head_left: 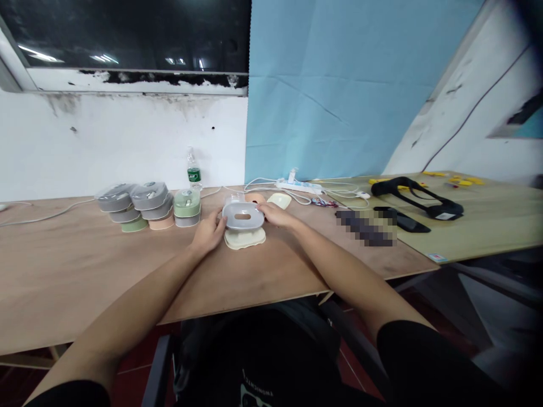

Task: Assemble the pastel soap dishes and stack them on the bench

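Note:
Between my two hands is a translucent oval plastic lid (231, 221) with a slot in its middle. My left hand (208, 230) grips its left edge. On the opposite edge, the fingers of my right hand (275, 216) are closed. Directly below the lid, a cream-coloured plastic piece (245, 239) with a wavy rim lies on the table; whether the two touch I cannot tell. Just behind my right hand lies another cream piece (280, 199). A peach-coloured piece (255, 198) and a clear piece (234, 199) are partly hidden behind the lid.
Stacked oval boxes in grey, green and peach (153, 200) stand at the left, near a water bottle (194, 172). A power strip (299, 185) with white cables lies at the back. On the right are a black strap-like frame (418, 198) and a flat black object (407, 221).

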`<state>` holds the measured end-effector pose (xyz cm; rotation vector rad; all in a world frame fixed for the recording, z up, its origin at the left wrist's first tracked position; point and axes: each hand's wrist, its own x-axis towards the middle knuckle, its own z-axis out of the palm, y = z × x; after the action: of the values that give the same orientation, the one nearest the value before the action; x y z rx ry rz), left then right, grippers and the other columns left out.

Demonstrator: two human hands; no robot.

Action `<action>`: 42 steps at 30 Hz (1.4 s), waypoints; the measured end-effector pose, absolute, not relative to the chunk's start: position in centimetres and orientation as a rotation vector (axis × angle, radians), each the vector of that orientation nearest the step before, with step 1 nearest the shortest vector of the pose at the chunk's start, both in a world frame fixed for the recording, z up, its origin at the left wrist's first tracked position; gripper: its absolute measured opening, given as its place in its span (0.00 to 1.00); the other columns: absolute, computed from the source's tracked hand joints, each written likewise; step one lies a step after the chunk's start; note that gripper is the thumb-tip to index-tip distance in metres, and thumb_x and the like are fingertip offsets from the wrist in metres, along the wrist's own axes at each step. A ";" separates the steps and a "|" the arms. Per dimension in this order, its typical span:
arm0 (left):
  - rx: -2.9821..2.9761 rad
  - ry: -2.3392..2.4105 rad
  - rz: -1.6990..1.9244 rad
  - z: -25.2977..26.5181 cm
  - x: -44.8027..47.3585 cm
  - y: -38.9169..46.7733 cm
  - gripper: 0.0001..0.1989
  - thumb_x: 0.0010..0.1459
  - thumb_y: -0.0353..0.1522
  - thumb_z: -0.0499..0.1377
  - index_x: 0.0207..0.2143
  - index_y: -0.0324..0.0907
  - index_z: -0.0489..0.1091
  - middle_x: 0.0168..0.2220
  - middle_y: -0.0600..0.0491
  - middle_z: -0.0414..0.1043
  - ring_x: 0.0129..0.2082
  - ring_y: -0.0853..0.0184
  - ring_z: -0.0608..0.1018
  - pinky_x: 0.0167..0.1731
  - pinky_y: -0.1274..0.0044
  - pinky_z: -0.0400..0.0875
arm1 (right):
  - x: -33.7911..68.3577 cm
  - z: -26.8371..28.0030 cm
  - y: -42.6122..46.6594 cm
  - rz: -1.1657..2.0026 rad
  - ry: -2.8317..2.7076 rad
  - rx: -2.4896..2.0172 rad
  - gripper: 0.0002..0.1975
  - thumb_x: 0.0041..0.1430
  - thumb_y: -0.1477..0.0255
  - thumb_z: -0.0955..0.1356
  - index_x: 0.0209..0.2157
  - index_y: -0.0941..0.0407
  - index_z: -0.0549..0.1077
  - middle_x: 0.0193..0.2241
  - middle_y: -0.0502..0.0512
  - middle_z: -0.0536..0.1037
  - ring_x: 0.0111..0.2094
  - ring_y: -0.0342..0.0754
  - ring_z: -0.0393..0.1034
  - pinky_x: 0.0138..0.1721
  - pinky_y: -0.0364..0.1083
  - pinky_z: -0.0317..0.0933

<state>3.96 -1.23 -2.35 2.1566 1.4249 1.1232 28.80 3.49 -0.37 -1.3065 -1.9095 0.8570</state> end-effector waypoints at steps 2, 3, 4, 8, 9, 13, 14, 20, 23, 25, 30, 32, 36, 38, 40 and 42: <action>2.133 1.464 1.095 -2.7 4.0 -1.2 0.24 0.64 0.45 0.47 0.54 0.40 0.65 0.28 0.52 0.76 0.32 0.62 0.77 0.33 0.75 0.66 | 29.1 -1.1 3.9 0.675 -2.039 -1.353 0.18 0.62 0.65 0.59 0.24 0.58 0.69 0.24 0.53 0.72 0.28 0.45 0.66 0.27 0.42 0.57; 2.124 1.504 1.089 -2.8 4.0 -1.2 0.23 0.64 0.46 0.47 0.51 0.40 0.66 0.28 0.52 0.76 0.32 0.62 0.77 0.32 0.75 0.66 | 29.2 -1.4 4.1 0.618 -2.087 -1.360 0.19 0.63 0.65 0.59 0.24 0.59 0.70 0.27 0.54 0.74 0.31 0.46 0.67 0.30 0.42 0.58; 2.130 1.551 1.069 -2.9 4.0 -1.2 0.21 0.63 0.46 0.48 0.47 0.41 0.68 0.29 0.51 0.76 0.33 0.63 0.77 0.32 0.75 0.65 | 29.3 -1.6 4.2 0.594 -2.133 -1.355 0.19 0.63 0.65 0.59 0.25 0.59 0.72 0.29 0.55 0.75 0.34 0.47 0.68 0.33 0.42 0.58; 2.307 1.649 0.777 -2.8 4.1 -1.2 0.20 0.63 0.45 0.47 0.31 0.42 0.70 0.31 0.50 0.76 0.32 0.64 0.75 0.29 0.76 0.61 | 29.3 -2.2 4.4 0.624 -2.351 -1.281 0.16 0.63 0.64 0.62 0.34 0.60 0.76 0.34 0.55 0.78 0.36 0.47 0.70 0.36 0.42 0.59; 2.349 1.654 0.699 -2.7 4.2 -1.1 0.21 0.63 0.45 0.46 0.29 0.42 0.70 0.31 0.50 0.76 0.31 0.64 0.75 0.29 0.76 0.60 | 29.3 -2.3 4.4 0.631 -2.395 -1.275 0.16 0.63 0.64 0.62 0.36 0.60 0.76 0.35 0.55 0.79 0.35 0.47 0.70 0.36 0.42 0.59; 2.385 1.732 0.574 -2.3 4.4 -0.8 0.23 0.63 0.46 0.44 0.28 0.43 0.70 0.34 0.49 0.76 0.32 0.63 0.74 0.27 0.76 0.57 | 29.1 -2.5 3.8 0.661 -2.420 -1.301 0.18 0.66 0.64 0.60 0.39 0.61 0.76 0.36 0.56 0.79 0.34 0.46 0.70 0.34 0.41 0.59; 2.371 1.760 0.565 -2.3 4.3 -0.6 0.23 0.63 0.46 0.44 0.28 0.43 0.70 0.34 0.49 0.76 0.33 0.63 0.74 0.27 0.76 0.57 | 29.0 -2.4 3.6 0.657 -2.410 -1.310 0.18 0.66 0.64 0.60 0.40 0.60 0.76 0.36 0.57 0.79 0.35 0.46 0.70 0.34 0.41 0.59; 2.301 1.821 0.554 -2.3 3.4 0.8 0.24 0.63 0.46 0.44 0.28 0.43 0.72 0.35 0.47 0.77 0.34 0.63 0.75 0.28 0.77 0.58 | 27.5 -2.0 3.4 0.521 -2.386 -1.464 0.18 0.64 0.64 0.61 0.31 0.60 0.76 0.32 0.56 0.79 0.32 0.46 0.70 0.33 0.41 0.58; 2.250 1.828 0.521 -2.7 2.9 1.4 0.23 0.62 0.45 0.45 0.27 0.43 0.72 0.34 0.48 0.77 0.33 0.64 0.75 0.28 0.77 0.58 | 27.0 -2.3 3.8 0.502 -2.361 -1.531 0.18 0.62 0.63 0.61 0.29 0.60 0.76 0.27 0.54 0.78 0.29 0.46 0.69 0.30 0.41 0.56; 2.228 1.839 0.516 -2.9 2.8 1.6 0.23 0.62 0.45 0.45 0.26 0.43 0.72 0.34 0.48 0.77 0.34 0.64 0.75 0.27 0.77 0.58 | 26.9 -2.5 4.0 0.479 -2.329 -1.556 0.18 0.62 0.63 0.62 0.31 0.60 0.77 0.28 0.54 0.78 0.30 0.46 0.70 0.30 0.41 0.57; 2.218 1.832 0.586 -3.3 2.6 1.6 0.24 0.62 0.46 0.45 0.27 0.42 0.73 0.35 0.47 0.77 0.35 0.62 0.76 0.28 0.77 0.59 | 26.4 -2.1 4.7 0.196 -2.250 -1.532 0.20 0.56 0.59 0.67 0.47 0.54 0.75 0.44 0.57 0.78 0.44 0.54 0.70 0.40 0.45 0.60; 2.206 1.825 0.615 -3.3 2.5 1.4 0.25 0.62 0.47 0.45 0.29 0.43 0.74 0.36 0.47 0.77 0.36 0.60 0.76 0.29 0.76 0.61 | 25.5 -1.4 5.5 0.045 -2.213 -1.496 0.19 0.58 0.60 0.66 0.48 0.53 0.74 0.46 0.58 0.77 0.47 0.55 0.69 0.44 0.47 0.60; 2.157 1.828 0.781 -3.2 2.4 0.9 0.28 0.63 0.50 0.42 0.34 0.43 0.74 0.37 0.45 0.77 0.38 0.58 0.76 0.32 0.75 0.63 | 22.4 -0.6 7.8 -0.117 -2.296 -1.389 0.18 0.60 0.71 0.63 0.51 0.55 0.71 0.49 0.61 0.75 0.50 0.54 0.68 0.50 0.49 0.58; 2.143 1.805 0.900 -3.0 2.2 0.7 0.28 0.64 0.50 0.42 0.37 0.42 0.74 0.37 0.46 0.77 0.39 0.59 0.76 0.34 0.74 0.65 | 21.1 -0.6 8.7 -0.105 -2.362 -1.432 0.18 0.57 0.75 0.65 0.51 0.57 0.71 0.48 0.62 0.75 0.48 0.55 0.69 0.48 0.48 0.59; 2.141 1.767 0.978 -3.0 1.8 0.7 0.26 0.63 0.49 0.43 0.39 0.42 0.74 0.38 0.46 0.76 0.39 0.59 0.76 0.36 0.74 0.66 | 20.4 -0.8 9.0 -0.074 -2.379 -1.476 0.18 0.55 0.77 0.66 0.49 0.57 0.72 0.47 0.62 0.76 0.47 0.55 0.70 0.45 0.48 0.60; 2.148 1.723 1.012 -3.1 1.5 0.9 0.25 0.63 0.49 0.45 0.40 0.41 0.73 0.39 0.47 0.75 0.40 0.60 0.76 0.39 0.73 0.67 | 20.4 -0.8 8.9 -0.060 -2.318 -1.482 0.18 0.55 0.77 0.66 0.49 0.56 0.72 0.46 0.61 0.75 0.46 0.54 0.70 0.44 0.47 0.60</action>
<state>1.49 0.93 -3.10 2.1476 1.7229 1.0123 20.42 8.87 -0.83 -1.4815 -2.3180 -0.0604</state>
